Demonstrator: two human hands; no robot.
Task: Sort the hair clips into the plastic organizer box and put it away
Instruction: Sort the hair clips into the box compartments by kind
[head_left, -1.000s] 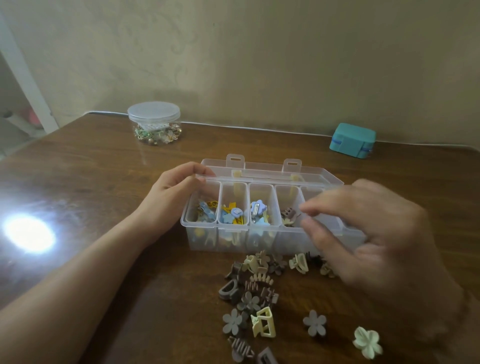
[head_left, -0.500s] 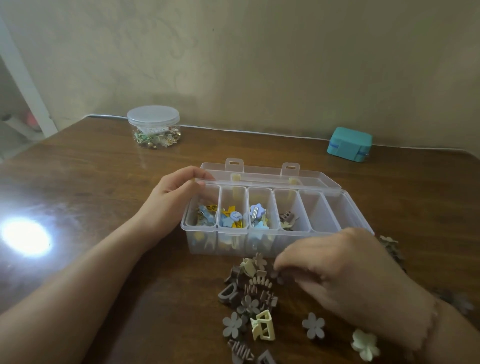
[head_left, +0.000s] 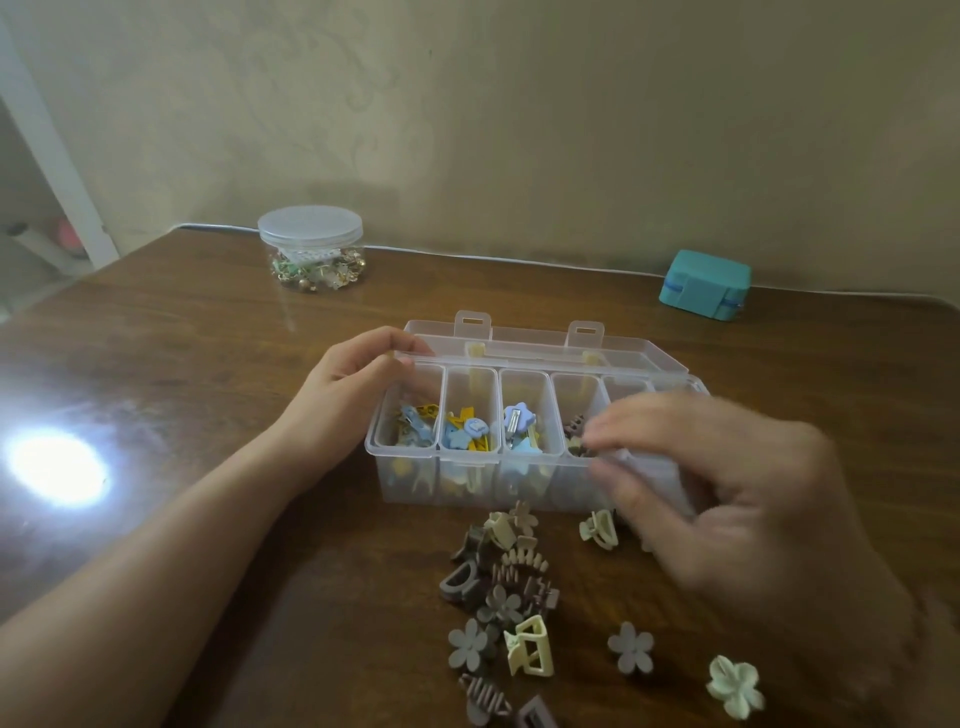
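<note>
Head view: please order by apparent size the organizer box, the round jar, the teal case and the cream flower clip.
1. organizer box
2. round jar
3. teal case, though it sits farther away, so its rank against the jar is unsure
4. cream flower clip

A home room: a dark wooden desk (head_left: 182, 364) against a patterned beige wall (head_left: 519, 130), with a trinket jar (head_left: 310, 248) and teal case (head_left: 705, 285).

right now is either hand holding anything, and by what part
The left hand grips the organizer box at its back left corner. The right hand is blurred; whether it pinches a clip cannot be told.
</note>
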